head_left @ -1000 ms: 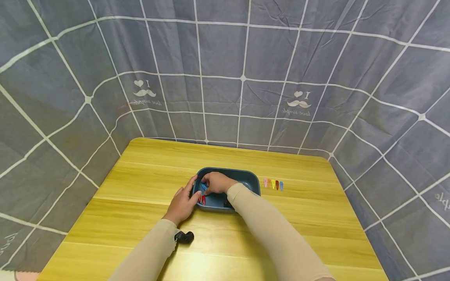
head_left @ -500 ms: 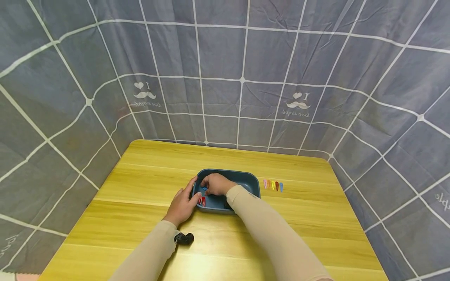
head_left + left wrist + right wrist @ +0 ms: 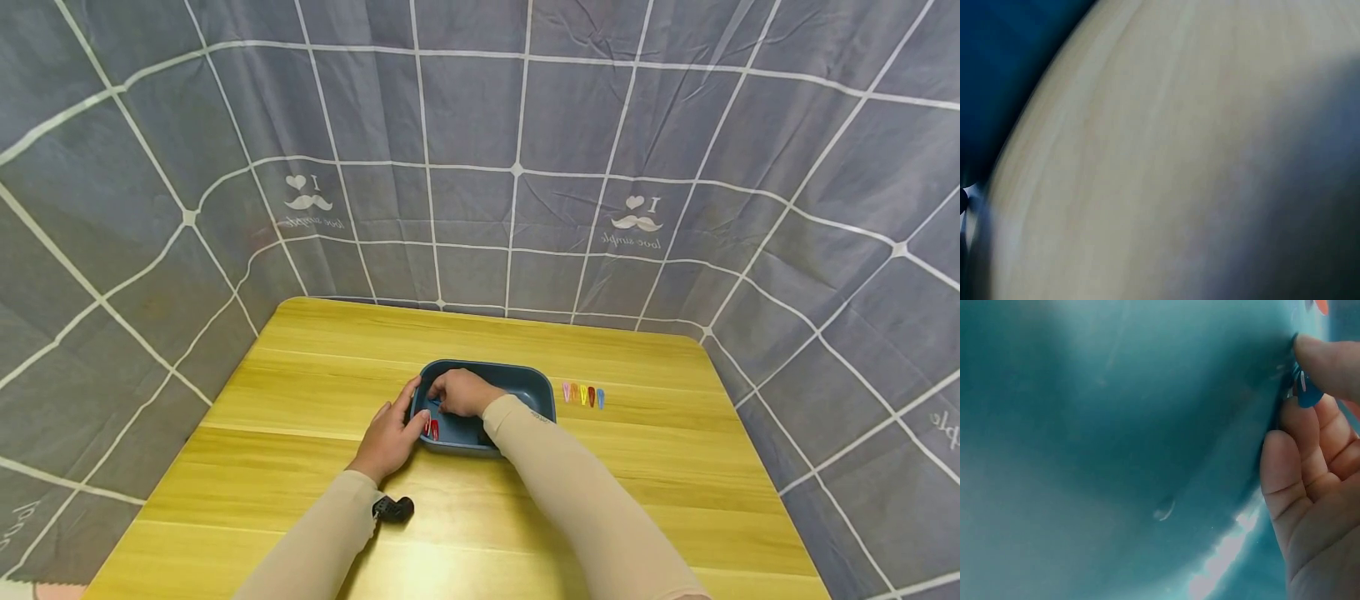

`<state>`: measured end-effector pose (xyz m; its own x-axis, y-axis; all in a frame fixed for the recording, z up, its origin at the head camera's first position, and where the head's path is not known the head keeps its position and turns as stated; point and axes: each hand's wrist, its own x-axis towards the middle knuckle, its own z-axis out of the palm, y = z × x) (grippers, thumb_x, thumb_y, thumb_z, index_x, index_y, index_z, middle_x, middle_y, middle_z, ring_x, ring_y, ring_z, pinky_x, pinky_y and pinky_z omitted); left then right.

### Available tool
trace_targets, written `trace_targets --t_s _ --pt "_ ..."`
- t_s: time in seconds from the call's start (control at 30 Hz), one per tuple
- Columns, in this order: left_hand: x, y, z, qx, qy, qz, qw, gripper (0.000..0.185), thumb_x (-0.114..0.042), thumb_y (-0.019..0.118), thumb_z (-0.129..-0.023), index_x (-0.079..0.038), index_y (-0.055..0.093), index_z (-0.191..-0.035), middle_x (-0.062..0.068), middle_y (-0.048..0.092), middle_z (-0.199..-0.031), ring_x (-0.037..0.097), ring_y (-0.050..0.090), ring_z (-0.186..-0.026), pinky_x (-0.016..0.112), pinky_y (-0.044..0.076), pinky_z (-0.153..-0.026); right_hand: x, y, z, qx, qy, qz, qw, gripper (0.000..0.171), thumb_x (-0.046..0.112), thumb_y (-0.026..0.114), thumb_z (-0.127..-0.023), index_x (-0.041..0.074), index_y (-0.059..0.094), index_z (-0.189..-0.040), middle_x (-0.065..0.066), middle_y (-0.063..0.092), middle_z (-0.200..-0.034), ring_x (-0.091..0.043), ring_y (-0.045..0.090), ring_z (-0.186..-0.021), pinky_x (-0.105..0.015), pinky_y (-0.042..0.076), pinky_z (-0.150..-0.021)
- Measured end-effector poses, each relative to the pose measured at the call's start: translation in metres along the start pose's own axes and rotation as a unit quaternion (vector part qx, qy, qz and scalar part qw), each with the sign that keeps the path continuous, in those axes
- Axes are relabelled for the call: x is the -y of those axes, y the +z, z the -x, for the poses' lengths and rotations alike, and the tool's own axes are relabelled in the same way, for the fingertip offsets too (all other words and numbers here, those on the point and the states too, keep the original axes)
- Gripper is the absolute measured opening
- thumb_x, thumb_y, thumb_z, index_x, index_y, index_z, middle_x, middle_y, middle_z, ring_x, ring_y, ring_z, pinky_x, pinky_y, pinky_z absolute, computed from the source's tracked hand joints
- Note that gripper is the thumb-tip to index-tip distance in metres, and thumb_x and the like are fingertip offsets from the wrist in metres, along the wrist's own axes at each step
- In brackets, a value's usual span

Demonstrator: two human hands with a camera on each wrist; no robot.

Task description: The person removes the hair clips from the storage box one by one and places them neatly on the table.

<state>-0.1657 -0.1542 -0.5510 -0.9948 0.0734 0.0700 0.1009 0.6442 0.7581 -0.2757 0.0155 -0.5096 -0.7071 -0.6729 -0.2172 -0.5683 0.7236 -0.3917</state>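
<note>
A dark blue tray (image 3: 540,385) sits mid-table. My right hand (image 3: 459,392) reaches into its left end, and the fingers (image 3: 1300,469) curl and pinch a small blue hair clip (image 3: 1307,391) against the tray's inner wall (image 3: 1147,425). Two red clips (image 3: 431,428) sit on the tray's left rim just below that hand. My left hand (image 3: 390,433) rests against the outside of the tray's left wall with its fingers fairly straight, holding nothing. The left wrist view is a blur of pale table (image 3: 1166,156) and a blue tray corner (image 3: 997,56).
A row of several coloured hair clips (image 3: 582,394) lies on the yellow wooden table (image 3: 300,392) just right of the tray. A grey checked cloth (image 3: 517,167) walls in the table on three sides. A black wrist camera (image 3: 393,507) sits at my left wrist.
</note>
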Motion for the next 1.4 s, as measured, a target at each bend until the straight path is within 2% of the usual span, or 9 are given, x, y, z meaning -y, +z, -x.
trace_targets --t_s 0.2,0.33,0.5,0.57,0.77,0.97,1.03,1.27,1.4 --pt "0.001 0.0 0.0 -0.002 0.001 0.001 1.0 0.063 -0.041 0.051 -0.11 -0.034 0.026 -0.168 0.02 0.055 -0.156 0.043 0.053 -0.144 0.061 0.019 -0.132 0.001 -0.001 0.0 -0.003 -0.003 0.007 1.0 0.026 0.007 0.072 -0.097 0.013 0.08 -0.121 0.003 0.074 -0.091 -0.008 0.057 -0.076 -0.021 0.055 -0.081" --pt "0.001 0.0 0.0 -0.003 0.002 0.002 1.0 0.063 -0.038 0.052 -0.11 -0.033 0.027 -0.168 0.02 0.055 -0.156 0.043 0.054 -0.143 0.061 0.019 -0.132 -0.001 0.001 -0.001 -0.005 -0.004 0.013 1.0 0.027 0.005 0.068 -0.099 0.014 0.08 -0.121 0.002 0.079 -0.108 -0.007 0.06 -0.084 -0.025 0.058 -0.094" --pt "0.0 0.001 -0.001 -0.004 0.002 0.004 1.0 0.064 -0.037 0.053 -0.11 -0.034 0.027 -0.168 0.019 0.055 -0.156 0.043 0.054 -0.143 0.062 0.02 -0.131 -0.002 0.001 -0.001 0.0 -0.005 0.011 1.0 0.028 0.006 0.064 -0.102 0.014 0.079 -0.124 0.001 0.078 -0.121 -0.009 0.067 -0.097 -0.029 0.058 -0.102" --pt "-0.001 0.001 -0.001 -0.003 0.002 0.004 1.0 0.064 -0.037 0.053 -0.11 -0.034 0.027 -0.168 0.018 0.055 -0.157 0.043 0.053 -0.144 0.062 0.019 -0.131 -0.002 0.0 0.0 0.005 -0.006 0.009 1.0 0.03 0.006 0.062 -0.103 0.015 0.078 -0.128 0.0 0.077 -0.126 -0.009 0.068 -0.1 -0.029 0.057 -0.103" --pt "-0.001 0.001 -0.001 0.0 -0.002 -0.003 1.0 0.064 -0.04 0.052 -0.11 -0.035 0.025 -0.168 0.018 0.055 -0.157 0.044 0.053 -0.144 0.062 0.02 -0.131 0.0 -0.009 0.004 0.014 -0.004 -0.019 1.0 0.035 0.006 0.058 -0.105 0.011 0.072 -0.136 -0.004 0.074 -0.134 -0.013 0.063 -0.092 -0.025 0.054 -0.093" --pt "0.0 0.001 -0.001 -0.003 -0.014 -0.006 0.9999 0.064 -0.041 0.053 -0.11 -0.036 0.026 -0.167 0.018 0.055 -0.157 0.049 0.045 -0.148 0.067 0.026 -0.127 0.001 -0.017 0.007 0.001 -0.007 -0.035 0.999 0.03 0.008 0.059 -0.104 0.01 0.072 -0.131 -0.004 0.075 -0.126 -0.012 0.063 -0.094 -0.03 0.056 -0.097" --pt "0.0 0.001 -0.001 -0.001 -0.015 -0.006 0.9999 0.064 -0.041 0.053 -0.11 -0.036 0.026 -0.168 0.018 0.055 -0.157 0.049 0.045 -0.148 0.067 0.026 -0.127 0.0 -0.019 0.009 -0.003 -0.007 -0.043 0.999 0.029 0.009 0.061 -0.104 0.011 0.072 -0.13 -0.003 0.075 -0.123 -0.011 0.062 -0.09 -0.028 0.056 -0.093" --pt "0.0 0.002 0.0 0.001 -0.021 -0.009 0.9997 0.065 -0.044 0.052 -0.11 -0.038 0.024 -0.168 0.017 0.051 -0.16 0.053 0.038 -0.151 0.07 0.027 -0.125 -0.008 -0.031 0.017 -0.01 0.008 -0.099 0.995 0.028 0.009 0.068 -0.1 0.007 0.071 -0.128 0.001 0.071 -0.085 -0.009 0.055 -0.068 -0.023 0.05 -0.07" --pt "0.0 0.002 0.0 -0.002 -0.026 -0.012 0.9996 0.065 -0.044 0.052 -0.11 -0.038 0.024 -0.168 0.017 0.05 -0.161 0.055 0.037 -0.151 0.072 0.031 -0.122 -0.016 -0.037 0.023 -0.023 0.021 -0.136 0.99 0.021 0.007 0.071 -0.096 0.005 0.07 -0.117 0.001 0.066 -0.077 -0.012 0.059 -0.065 -0.025 0.051 -0.064"
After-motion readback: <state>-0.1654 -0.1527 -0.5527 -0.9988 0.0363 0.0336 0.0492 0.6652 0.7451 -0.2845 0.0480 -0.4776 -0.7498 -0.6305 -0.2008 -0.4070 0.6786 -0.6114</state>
